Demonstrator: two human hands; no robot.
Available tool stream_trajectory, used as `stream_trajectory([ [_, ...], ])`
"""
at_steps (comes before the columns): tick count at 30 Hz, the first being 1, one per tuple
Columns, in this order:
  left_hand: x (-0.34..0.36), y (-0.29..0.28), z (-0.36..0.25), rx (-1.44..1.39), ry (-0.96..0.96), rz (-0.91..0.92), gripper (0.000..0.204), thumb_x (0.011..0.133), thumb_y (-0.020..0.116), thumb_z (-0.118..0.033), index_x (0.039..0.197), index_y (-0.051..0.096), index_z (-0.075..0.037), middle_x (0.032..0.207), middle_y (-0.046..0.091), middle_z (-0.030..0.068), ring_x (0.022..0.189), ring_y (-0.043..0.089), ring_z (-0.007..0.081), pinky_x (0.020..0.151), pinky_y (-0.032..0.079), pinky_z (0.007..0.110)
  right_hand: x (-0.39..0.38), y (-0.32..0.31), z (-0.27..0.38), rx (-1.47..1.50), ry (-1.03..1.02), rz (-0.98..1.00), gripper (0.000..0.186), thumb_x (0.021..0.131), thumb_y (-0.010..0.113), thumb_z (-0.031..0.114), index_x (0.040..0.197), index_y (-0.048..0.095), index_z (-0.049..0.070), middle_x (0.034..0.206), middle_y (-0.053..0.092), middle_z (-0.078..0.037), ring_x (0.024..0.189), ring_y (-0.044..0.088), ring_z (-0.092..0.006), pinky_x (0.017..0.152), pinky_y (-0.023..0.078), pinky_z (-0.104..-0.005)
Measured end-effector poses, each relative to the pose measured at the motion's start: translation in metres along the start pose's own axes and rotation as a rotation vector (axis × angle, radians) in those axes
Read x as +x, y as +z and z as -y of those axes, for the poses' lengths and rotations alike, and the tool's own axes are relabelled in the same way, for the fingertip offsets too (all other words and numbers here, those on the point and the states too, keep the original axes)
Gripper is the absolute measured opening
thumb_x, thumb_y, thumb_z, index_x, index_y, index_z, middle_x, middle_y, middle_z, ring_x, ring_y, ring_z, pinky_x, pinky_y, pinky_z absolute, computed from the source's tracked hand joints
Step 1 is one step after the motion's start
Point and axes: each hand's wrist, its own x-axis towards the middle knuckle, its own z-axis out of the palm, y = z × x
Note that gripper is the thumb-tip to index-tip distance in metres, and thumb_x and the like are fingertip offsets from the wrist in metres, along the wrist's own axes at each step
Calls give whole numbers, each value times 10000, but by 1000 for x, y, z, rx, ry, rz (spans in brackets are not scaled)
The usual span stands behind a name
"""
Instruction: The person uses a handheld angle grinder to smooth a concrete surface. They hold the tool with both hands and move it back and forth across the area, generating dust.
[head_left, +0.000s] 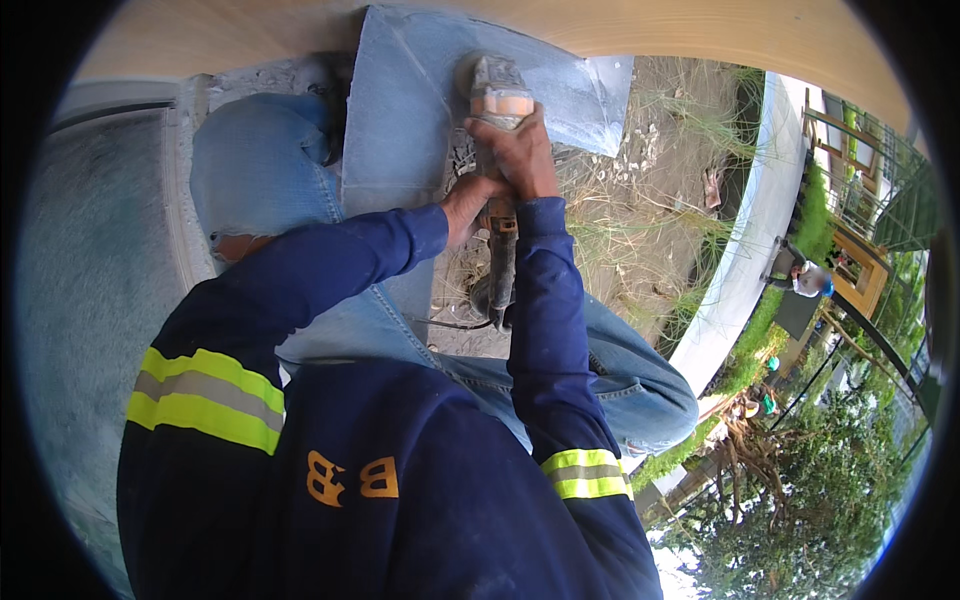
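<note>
A dusty grey angle grinder (500, 100) points away from me over a flat grey stone slab (410, 110). My right hand (520, 155) grips the grinder's body from above. My left hand (468, 205) holds the tool just behind it, near the rear handle (500, 265). Both arms are in dark blue sleeves with yellow reflective bands. My knees in blue jeans (260, 165) bracket the slab. The grinder's disc is hidden under the tool.
Bare soil with dry grass (650, 200) lies to the right of the slab. A white curved kerb (740, 250) bounds it. Beyond and far below stand a person in a helmet (805, 280), green shrubs and railings. A grey concrete surface (90, 280) is on my left.
</note>
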Motion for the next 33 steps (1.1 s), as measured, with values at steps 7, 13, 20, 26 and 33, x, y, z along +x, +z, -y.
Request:
stream_trajectory([
  [7, -13, -1, 27, 42, -33, 28, 448, 830, 709, -206, 1246, 599, -83, 1109, 705, 61, 1041, 692, 198, 852, 559, 409, -28, -4, -18, 38, -5, 24, 762, 762, 912, 270, 1284, 462, -54, 1109, 684, -196, 896, 692, -246, 765, 597, -359],
  [13, 0, -11, -5, 19, 11, -21, 390, 814, 723, -237, 1165, 646, -87, 1056, 708, 40, 1018, 685, 183, 849, 553, 387, 9, 9, 6, 10, -58, 45, 768, 739, 901, 293, 1266, 478, -71, 1082, 713, -274, 939, 737, -326, 796, 599, -400],
  [20, 14, -6, 4, 33, -59, -1, 476, 820, 723, -201, 1262, 602, -76, 1108, 701, 45, 1054, 678, 192, 881, 543, 381, 8, -3, -12, 63, -43, -10, 752, 756, 885, 299, 1243, 460, -87, 1060, 709, -266, 902, 733, -313, 756, 607, -397],
  [26, -6, -7, -12, -66, 53, -107, 343, 799, 736, -164, 1111, 679, -32, 998, 727, 84, 904, 711, 201, 768, 560, 374, 8, 17, 16, -28, -64, 46, 773, 743, 887, 309, 1282, 473, -60, 1077, 723, -261, 921, 739, -336, 807, 602, -402],
  [33, 32, -2, -13, 66, -35, 21, 478, 832, 749, -281, 1228, 611, -53, 1088, 693, 52, 1020, 682, 179, 817, 560, 358, 29, -9, -12, 137, 8, -55, 701, 779, 907, 237, 1260, 491, -58, 1077, 700, -172, 893, 696, -236, 769, 599, -353],
])
